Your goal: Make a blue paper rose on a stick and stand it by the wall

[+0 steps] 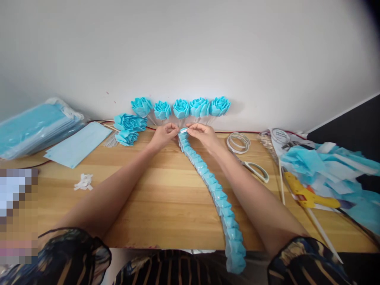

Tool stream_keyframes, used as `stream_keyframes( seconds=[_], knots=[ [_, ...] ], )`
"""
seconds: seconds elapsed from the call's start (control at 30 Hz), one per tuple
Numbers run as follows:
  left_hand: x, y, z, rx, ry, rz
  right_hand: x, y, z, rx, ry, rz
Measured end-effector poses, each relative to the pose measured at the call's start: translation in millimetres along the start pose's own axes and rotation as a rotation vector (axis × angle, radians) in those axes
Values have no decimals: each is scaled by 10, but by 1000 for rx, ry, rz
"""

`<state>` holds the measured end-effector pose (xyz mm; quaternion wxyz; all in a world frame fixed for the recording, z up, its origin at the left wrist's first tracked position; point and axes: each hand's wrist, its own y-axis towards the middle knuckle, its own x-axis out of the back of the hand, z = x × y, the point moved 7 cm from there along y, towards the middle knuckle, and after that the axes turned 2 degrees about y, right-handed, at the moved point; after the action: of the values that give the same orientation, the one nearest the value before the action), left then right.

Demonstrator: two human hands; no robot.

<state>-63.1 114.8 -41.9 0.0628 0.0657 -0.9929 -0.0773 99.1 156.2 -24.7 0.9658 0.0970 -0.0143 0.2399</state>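
Observation:
A long strip of overlapping blue petals (204, 170) runs from between my hands down the table and hangs over its front edge. At its far end my left hand (165, 135) pinches the left side, finger and thumb together. My right hand (204, 135) is closed at the right side of that end, its fingertips on a small white piece of paper (184, 130) lying across the tip. Just beyond my hands, blue flowers (181, 108) on clear stems lean against the wall in a row. More blue flowers (127, 123) lie to their left.
On the left are a plastic bag of blue sheets (35, 124), a loose blue sheet (79, 143) and white scraps (84, 182). Rolls of tape (238, 142), scissors (257, 171), a yellow glue gun (308, 194) and a pile of blue cuttings (329, 166) lie on the right.

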Motion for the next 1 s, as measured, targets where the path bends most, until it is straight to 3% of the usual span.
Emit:
stream_keyframes(
  seconds=[0.13, 0.43, 1.0],
  knots=[
    [-17, 18, 2, -3, -33, -4, -64, 1, -70, -22, 24, 20],
    [-72, -11, 93, 32, -168, 57, 33, -2, -124, 7, 44, -91],
    [-96, -21, 99, 45, -99, 45, 34, -2, -154, 9, 88, -81]
  ],
)
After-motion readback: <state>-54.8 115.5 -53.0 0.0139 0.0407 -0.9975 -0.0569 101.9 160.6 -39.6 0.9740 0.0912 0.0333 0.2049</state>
